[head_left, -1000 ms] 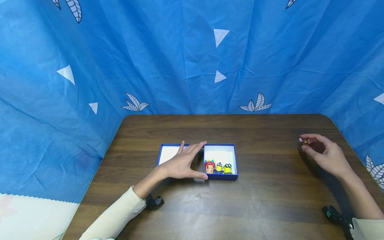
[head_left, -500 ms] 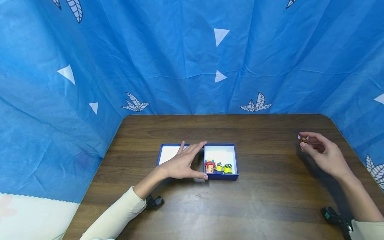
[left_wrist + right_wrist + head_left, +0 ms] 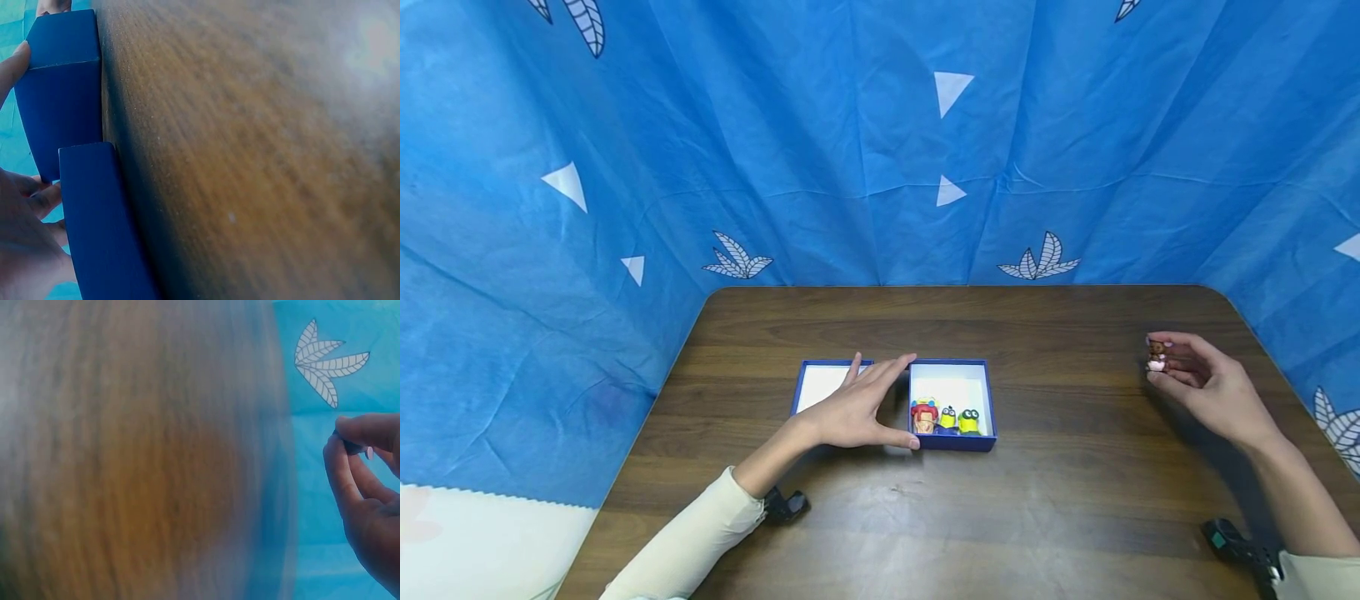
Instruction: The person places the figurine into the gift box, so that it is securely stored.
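Observation:
In the head view, my left hand point(image 3: 859, 413) spreads across the left side of an open blue box point(image 3: 992, 421) with a white inside. Its thumb rests at the near left corner and a straight finger reaches the far left corner. Along the box's near wall stand a red-topped figurine point(image 3: 924, 416) and two yellow minion figurines point(image 3: 947, 419). Far to the right, my right hand point(image 3: 1213, 387) pinches a small brown-and-white animal figurine point(image 3: 1156, 356) between thumb and fingers. The right wrist view shows only a dark bit of the figurine point(image 3: 354, 449) between the fingertips.
A blue-rimmed lid point(image 3: 820, 383) with a white inside lies left of the box, partly under my left hand. The brown wooden table point(image 3: 1060, 500) meets a blue curtain point(image 3: 880, 167) at its back and sides. A black camera sits on each wrist.
My right hand has turned the brown figurine, so that its white lower part now shows; the hand itself has shifted only slightly. The left hand and the box have stayed put.

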A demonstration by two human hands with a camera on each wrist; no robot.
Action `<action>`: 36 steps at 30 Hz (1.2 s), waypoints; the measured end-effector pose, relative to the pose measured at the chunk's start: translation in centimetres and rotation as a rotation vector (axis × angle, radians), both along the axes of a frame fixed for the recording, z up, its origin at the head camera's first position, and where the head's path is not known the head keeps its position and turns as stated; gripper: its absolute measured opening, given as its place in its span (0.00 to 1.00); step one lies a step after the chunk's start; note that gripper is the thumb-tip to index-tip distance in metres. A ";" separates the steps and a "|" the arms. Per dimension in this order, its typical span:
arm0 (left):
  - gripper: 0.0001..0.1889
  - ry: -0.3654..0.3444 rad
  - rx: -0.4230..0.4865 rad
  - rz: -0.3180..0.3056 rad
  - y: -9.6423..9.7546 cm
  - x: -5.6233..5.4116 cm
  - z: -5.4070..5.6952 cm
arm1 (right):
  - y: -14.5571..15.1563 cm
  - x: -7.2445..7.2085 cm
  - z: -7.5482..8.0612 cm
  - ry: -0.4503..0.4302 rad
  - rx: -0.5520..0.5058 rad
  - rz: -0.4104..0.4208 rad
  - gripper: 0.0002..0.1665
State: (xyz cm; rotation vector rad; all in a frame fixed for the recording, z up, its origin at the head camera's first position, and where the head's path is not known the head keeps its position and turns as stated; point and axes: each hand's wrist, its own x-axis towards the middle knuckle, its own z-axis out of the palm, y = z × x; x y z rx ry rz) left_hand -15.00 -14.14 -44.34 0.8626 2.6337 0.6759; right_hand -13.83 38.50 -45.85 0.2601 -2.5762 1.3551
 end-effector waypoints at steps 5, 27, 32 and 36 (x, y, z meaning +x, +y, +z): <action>0.66 0.003 -0.001 0.000 0.0 0.0 0.1 | -0.1 -0.1 0.1 -0.016 0.038 -0.037 0.31; 0.66 -0.006 0.006 0.000 -0.1 0.1 0.1 | -1.0 0.0 1.5 -0.108 -0.005 -0.147 0.29; 0.66 -0.003 -0.004 -0.003 -0.1 0.1 0.1 | -1.8 0.0 1.4 -0.073 0.016 -0.090 0.26; 0.65 0.005 -0.001 -0.008 -0.1 0.0 0.1 | -2.5 0.1 1.3 -0.077 0.036 -0.046 0.25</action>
